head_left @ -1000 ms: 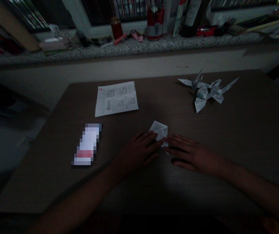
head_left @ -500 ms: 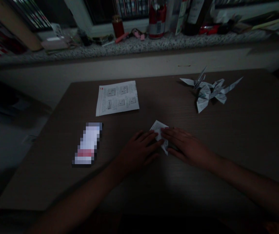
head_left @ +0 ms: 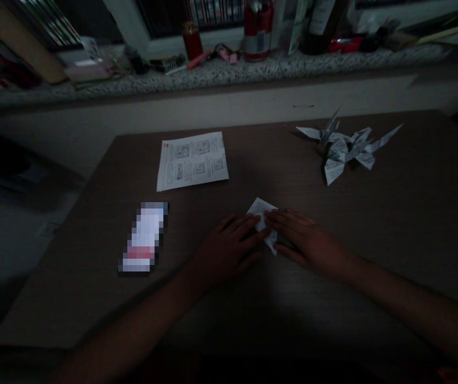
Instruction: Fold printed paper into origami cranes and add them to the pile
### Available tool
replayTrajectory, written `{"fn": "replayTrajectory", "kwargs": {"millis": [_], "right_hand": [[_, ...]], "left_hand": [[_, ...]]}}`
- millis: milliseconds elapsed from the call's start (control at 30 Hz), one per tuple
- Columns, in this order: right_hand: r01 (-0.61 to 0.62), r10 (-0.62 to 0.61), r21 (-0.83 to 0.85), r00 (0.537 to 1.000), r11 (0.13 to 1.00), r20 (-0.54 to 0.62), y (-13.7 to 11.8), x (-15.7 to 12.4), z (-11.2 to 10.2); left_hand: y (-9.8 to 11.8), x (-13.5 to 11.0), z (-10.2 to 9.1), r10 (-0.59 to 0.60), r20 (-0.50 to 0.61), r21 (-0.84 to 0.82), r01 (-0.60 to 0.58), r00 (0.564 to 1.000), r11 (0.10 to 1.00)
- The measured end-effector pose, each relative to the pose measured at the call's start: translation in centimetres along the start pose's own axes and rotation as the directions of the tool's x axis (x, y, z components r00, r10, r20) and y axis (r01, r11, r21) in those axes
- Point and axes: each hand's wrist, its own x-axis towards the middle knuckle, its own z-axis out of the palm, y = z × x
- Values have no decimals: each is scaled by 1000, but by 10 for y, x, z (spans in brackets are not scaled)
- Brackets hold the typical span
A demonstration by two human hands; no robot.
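A small folded piece of printed paper (head_left: 261, 207) lies on the dark wooden table (head_left: 165, 320), partly covered by my fingers. My left hand (head_left: 233, 242) rests over its left side, fingers stretched out and lying flat on it. From the other side, my right hand (head_left: 303, 234) presses on the paper's right edge with its fingers extended. Folded paper cranes (head_left: 347, 149) made from printed sheets stand at the back right. Farther left lies a flat printed sheet (head_left: 192, 160) with small pictures and text.
A phone (head_left: 144, 237) with a lit, pixelated screen lies left of my hands. Behind the table, a granite windowsill (head_left: 213, 72) carries a red can (head_left: 258, 32), a dark bottle (head_left: 319, 24), a small amber jar (head_left: 192, 40) and other clutter.
Both hands stay in nearly the same place on the folded paper. The view has shifted very slightly; nothing else has visibly moved.
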Motion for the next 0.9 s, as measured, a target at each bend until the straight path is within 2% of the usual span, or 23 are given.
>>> {"fn": "replayTrajectory", "kwargs": {"millis": [200, 600, 900], "right_hand": [[37, -37, 15, 999, 999, -1, 2, -2, 0], [-1, 4, 93, 999, 996, -34, 0, 1, -4], [-6, 7, 75, 1000, 997, -18, 3, 0, -2]], "left_hand": [[-1, 0, 0, 5, -7, -5, -5, 1000, 1000], [-1, 0, -3, 8, -2, -29, -8, 1000, 1000], [-2, -1, -3, 9, 9, -33, -9, 1000, 999]]}}
